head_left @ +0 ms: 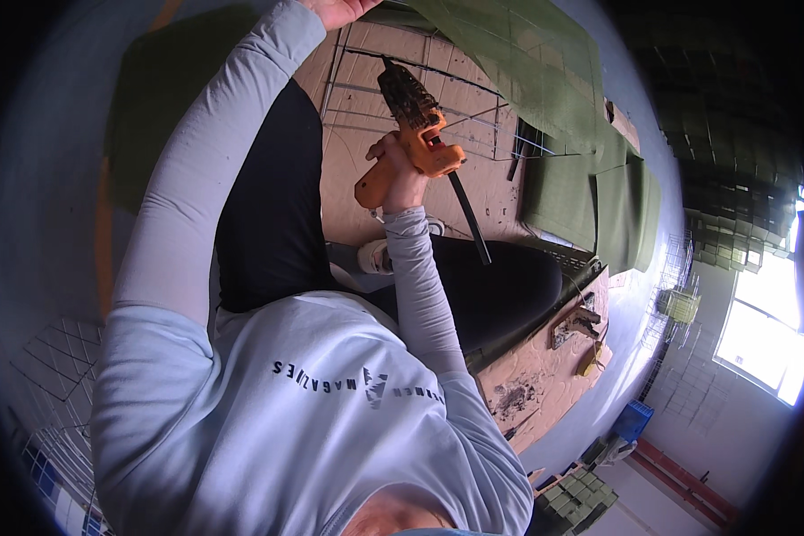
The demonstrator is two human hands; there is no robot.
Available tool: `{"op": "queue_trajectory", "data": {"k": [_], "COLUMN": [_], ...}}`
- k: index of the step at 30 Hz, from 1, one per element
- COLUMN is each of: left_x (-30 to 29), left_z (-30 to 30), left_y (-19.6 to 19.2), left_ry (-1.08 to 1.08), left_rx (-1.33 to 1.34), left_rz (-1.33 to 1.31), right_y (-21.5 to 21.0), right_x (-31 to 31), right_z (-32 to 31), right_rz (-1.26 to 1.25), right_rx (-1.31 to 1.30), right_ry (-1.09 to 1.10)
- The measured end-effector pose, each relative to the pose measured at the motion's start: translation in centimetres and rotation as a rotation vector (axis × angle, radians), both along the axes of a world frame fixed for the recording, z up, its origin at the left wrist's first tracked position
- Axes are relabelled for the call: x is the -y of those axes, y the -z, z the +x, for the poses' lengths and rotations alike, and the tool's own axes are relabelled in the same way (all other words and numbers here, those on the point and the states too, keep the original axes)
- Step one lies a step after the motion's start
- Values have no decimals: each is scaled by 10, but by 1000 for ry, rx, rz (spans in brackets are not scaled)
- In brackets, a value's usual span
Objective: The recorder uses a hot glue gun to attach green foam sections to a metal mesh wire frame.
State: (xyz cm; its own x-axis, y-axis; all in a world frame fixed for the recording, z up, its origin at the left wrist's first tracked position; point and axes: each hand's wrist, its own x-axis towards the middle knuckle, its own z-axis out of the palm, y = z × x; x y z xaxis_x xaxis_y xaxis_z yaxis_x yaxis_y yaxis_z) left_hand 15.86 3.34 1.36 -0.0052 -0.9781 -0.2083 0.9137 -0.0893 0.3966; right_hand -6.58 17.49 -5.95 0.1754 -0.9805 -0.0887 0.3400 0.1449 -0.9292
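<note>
My right hand (400,179) is wrapped around the handle of an orange hot glue gun (420,146). The gun's front end is dark and crusted, and its nozzle points up and away. A long black glue stick (470,217) sticks out of its back. Beyond the nozzle lies a thin metal wire frame (456,79) on a sheet of brown cardboard (357,147). My left hand (338,9) is cut off by the upper edge, close to the corner of a see-through green mesh sheet (518,54). Its fingertips are hidden, so its grip does not show.
More green sheets (567,201) lie folded on the right. A cardboard-topped surface (545,380) beside my leg carries dark smears and a small dirty block (576,326). Wire racks (58,375) stand at the left, and a blue crate (632,420) sits near the far right wall.
</note>
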Motion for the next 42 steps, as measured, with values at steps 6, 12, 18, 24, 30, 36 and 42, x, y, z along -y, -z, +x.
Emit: {"op": "queue_trajectory", "data": {"k": [6,12,18,24,30,36,42], "left_x": [1,-2,-3,-1,-6,-3,-3], "left_z": [2,-2,-1,2,-2,-2,1], "left_y": [3,-2,1,-2,-4,-2,2], "left_ry": [16,11,16,20,7,27,12], "left_rx": [9,36,48,48,34,26,25], "left_rz": [-15,16,14,12,46,33,28], "right_y": [-5,0,0,6,-4,-4,-4], "right_x": [1,-1,-2,-5,0,1,4], "right_z": [-1,9,19,20,20,18,17], "right_rz": [11,2,1,-6,-6,-19,11], "right_rx": [-43,-59,-71,-110,-80,-102,-107], "right_ry": [-42,-124,-153,-145,-126,-132,-162]}}
